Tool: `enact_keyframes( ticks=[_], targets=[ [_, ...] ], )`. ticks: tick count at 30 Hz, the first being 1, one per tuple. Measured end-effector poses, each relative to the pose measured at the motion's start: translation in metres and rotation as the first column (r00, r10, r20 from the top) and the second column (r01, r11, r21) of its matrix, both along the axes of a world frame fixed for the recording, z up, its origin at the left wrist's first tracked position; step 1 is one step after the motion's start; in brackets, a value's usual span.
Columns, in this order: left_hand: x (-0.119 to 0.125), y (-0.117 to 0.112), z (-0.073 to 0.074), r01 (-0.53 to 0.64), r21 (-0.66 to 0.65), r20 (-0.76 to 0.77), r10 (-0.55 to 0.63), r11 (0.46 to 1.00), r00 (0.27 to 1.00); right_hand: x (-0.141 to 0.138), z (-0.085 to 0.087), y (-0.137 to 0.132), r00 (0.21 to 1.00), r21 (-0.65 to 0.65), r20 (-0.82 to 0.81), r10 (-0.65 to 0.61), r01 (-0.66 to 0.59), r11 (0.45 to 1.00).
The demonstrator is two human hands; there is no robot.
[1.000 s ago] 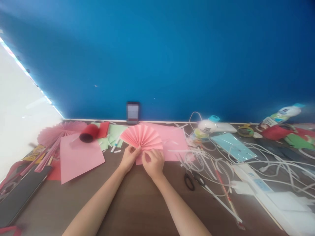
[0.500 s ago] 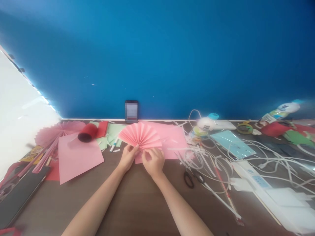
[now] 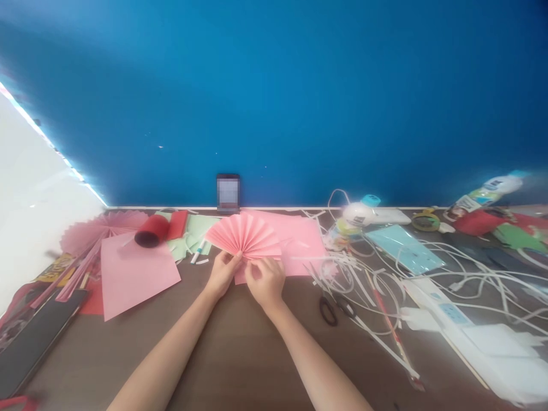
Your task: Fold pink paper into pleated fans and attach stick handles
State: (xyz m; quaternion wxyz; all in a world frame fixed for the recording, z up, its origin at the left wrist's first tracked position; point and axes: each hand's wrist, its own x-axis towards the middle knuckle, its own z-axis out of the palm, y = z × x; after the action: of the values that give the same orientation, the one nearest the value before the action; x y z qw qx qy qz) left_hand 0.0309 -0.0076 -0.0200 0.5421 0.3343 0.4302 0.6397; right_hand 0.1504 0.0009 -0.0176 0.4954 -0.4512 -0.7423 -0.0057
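A pleated pink paper fan [image 3: 245, 233] stands spread in a half circle at the middle of the desk. Its gathered base lies between my two hands. My left hand [image 3: 223, 273] pinches the base, the thumb pressed on the folds. Close beside it, my right hand [image 3: 266, 279] has thumb and forefinger closed at the fan's lower right edge; the fingertips are partly hidden. Behind and to the right of the fan, a flat pink paper sheet [image 3: 302, 237] lies on the desk.
Left are another pink sheet [image 3: 139, 274], a red roll [image 3: 152, 230] and a larger pleated fan [image 3: 100, 231]. Scissors [image 3: 329, 311], white cables [image 3: 432, 279], a power strip [image 3: 454, 319] and a glue bottle [image 3: 357, 217] crowd the right. A phone [image 3: 228, 194] leans on the blue wall.
Almost nothing differs. My right hand has shifted very slightly left at the fan's base, while the left hand keeps its pinch and the fan stays spread.
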Motion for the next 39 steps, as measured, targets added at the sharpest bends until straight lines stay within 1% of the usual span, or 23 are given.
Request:
enact_keyframes(
  ticks=[7,16,21,26,28,32,36,39],
  targets=[
    [-0.001,0.000,-0.003,-0.009,0.006,-0.058,0.010,1.000,0.998,0.000,-0.001,0.000,1.000,-0.012,0.004,-0.005,0.005,1.000],
    [0.001,-0.001,0.000,-0.007,0.043,-0.139,0.013,0.999,0.990,0.000,-0.002,0.001,1.000,-0.007,0.021,-0.008,0.008,1.000],
    [0.000,-0.001,-0.003,-0.007,0.070,-0.182,0.020,0.998,0.983,0.001,0.000,0.000,1.000,-0.010,0.024,-0.016,0.016,1.000],
    [-0.002,-0.002,-0.004,-0.025,0.088,-0.262,0.047,0.996,0.964,0.002,0.001,0.000,0.997,-0.013,-0.008,-0.076,0.076,0.997],
    [-0.001,-0.003,-0.002,-0.010,0.104,-0.260,0.037,0.995,0.965,0.003,0.001,0.000,0.995,-0.018,-0.020,-0.093,0.092,0.996],
    [0.001,-0.003,0.004,0.026,0.111,-0.210,-0.002,0.993,0.978,0.003,0.004,-0.002,0.995,-0.011,-0.051,-0.082,0.082,0.997],
    [0.005,-0.005,0.006,-0.028,0.089,-0.125,0.039,0.996,0.991,0.004,0.007,-0.005,0.995,-0.003,-0.071,-0.070,0.070,0.998],
    [0.005,-0.008,0.001,-0.053,0.031,-0.092,0.056,0.998,0.994,0.004,0.010,-0.006,0.994,0.016,-0.089,-0.059,0.061,0.998]
  ],
)
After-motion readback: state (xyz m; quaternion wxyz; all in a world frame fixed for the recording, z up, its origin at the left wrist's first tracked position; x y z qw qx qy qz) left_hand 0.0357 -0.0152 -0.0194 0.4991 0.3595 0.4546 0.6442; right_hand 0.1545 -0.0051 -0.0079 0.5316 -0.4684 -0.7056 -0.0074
